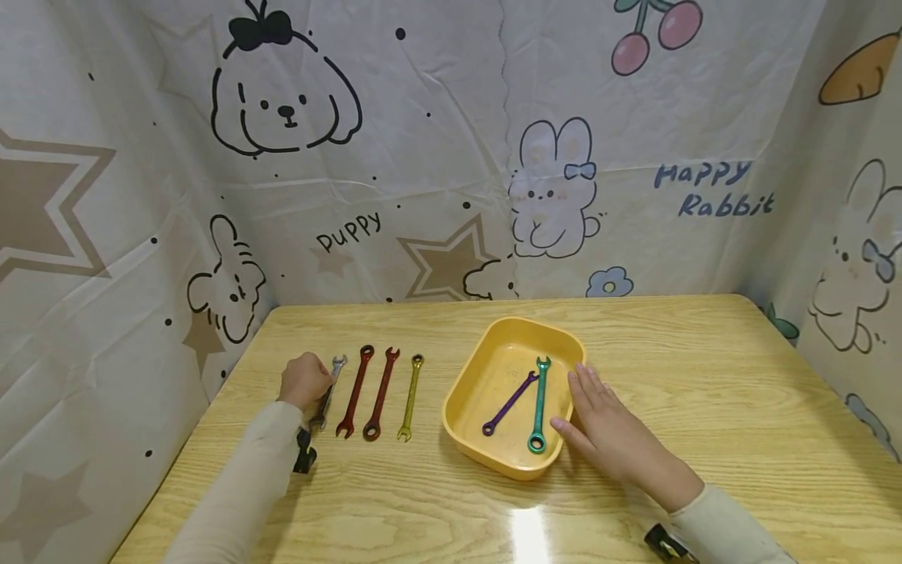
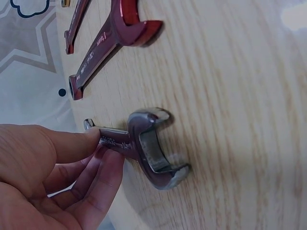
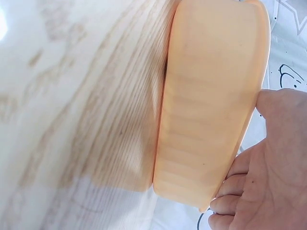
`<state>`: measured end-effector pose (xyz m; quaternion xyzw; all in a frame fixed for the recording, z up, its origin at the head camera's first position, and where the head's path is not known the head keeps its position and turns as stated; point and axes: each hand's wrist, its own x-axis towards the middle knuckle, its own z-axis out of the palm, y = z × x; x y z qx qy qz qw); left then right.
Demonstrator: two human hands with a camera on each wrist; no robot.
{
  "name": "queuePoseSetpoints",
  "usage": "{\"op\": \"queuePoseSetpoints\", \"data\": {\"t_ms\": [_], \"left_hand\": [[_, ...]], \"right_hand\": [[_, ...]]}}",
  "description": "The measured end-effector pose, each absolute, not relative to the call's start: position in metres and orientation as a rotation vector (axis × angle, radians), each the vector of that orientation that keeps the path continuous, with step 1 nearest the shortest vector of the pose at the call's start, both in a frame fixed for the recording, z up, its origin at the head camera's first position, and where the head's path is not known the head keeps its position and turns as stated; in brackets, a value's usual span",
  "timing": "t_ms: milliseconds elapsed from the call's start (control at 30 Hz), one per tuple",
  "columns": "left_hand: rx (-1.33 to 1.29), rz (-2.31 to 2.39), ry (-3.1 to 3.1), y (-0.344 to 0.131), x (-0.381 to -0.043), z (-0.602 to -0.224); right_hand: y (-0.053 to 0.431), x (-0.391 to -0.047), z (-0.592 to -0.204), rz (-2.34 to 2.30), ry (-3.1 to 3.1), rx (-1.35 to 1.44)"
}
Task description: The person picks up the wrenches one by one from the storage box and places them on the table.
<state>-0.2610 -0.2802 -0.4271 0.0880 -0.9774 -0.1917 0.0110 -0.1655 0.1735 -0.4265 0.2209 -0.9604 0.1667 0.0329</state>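
At the left end of a row of wrenches, my left hand [image 1: 306,381] pinches a silver wrench [image 1: 338,365] between thumb and fingers. In the left wrist view its open-ended jaw points toward the camera, and the wrench [image 2: 144,148] is at the tabletop; whether it is lifted I cannot tell. To its right lie a red wrench [image 1: 356,392], a second red wrench [image 1: 383,394] and a yellow wrench [image 1: 412,398]. My right hand [image 1: 613,431] touches the right rim of a yellow plastic bin [image 1: 458,392], fingers extended. Inside lie a purple wrench [image 1: 509,405] and a teal wrench [image 1: 540,403].
The light wood table [image 1: 705,376] stands against a printed cloth [image 1: 437,157] at the back and both sides. A glare spot shows on the wood near the front. The bin stands right of the wrench row, around the table's middle.
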Motion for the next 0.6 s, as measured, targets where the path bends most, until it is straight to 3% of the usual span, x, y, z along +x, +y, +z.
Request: {"op": "queuePoseSetpoints", "data": {"t_ms": [600], "left_hand": [[0.206,-0.715,-3.036,-0.269,-0.270,-0.403]], "right_hand": [[0.174,-0.166,-0.427,0.494,-2.957,0.685]]}}
